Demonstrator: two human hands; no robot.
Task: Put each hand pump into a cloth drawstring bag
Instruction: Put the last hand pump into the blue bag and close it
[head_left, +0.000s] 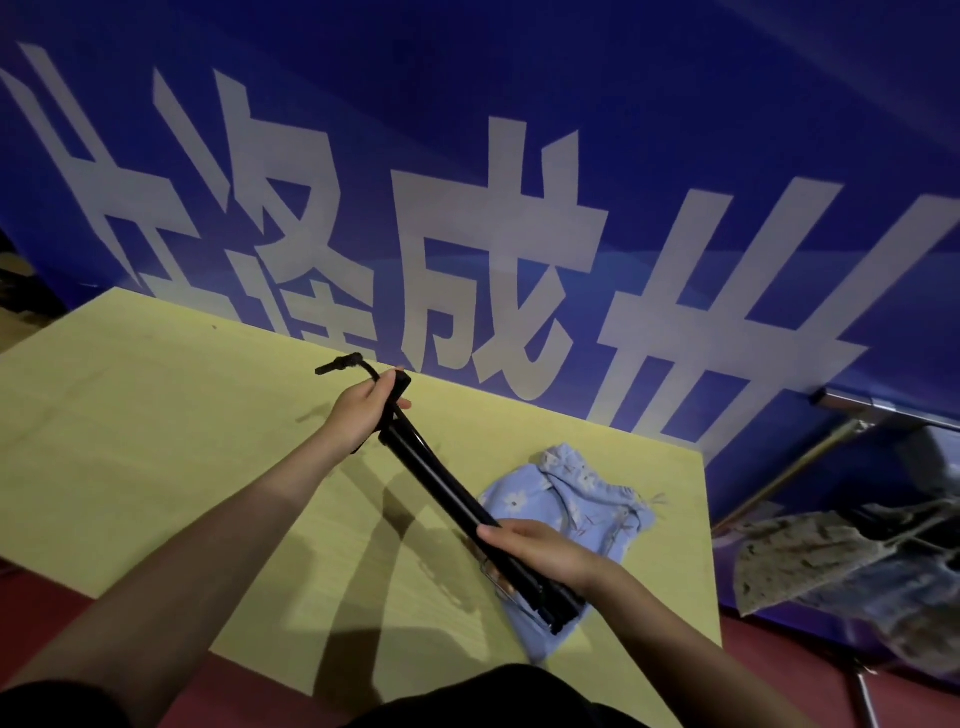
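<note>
A long black hand pump (441, 483) is held slantwise above the yellow table (156, 441). My left hand (361, 410) grips its far end at the handle, where a short black hose sticks out to the left. My right hand (540, 553) grips the near end of the barrel, close to the folding foot. Under and behind my right hand lies a light blue cloth drawstring bag (576, 499) with white flowers, crumpled flat on the table.
A blue banner (519, 208) with large white characters stands right behind the table. To the right, a metal-framed chair or stand (852, 415) carries patterned cloth (810, 561). Red floor shows at the near edge of the table.
</note>
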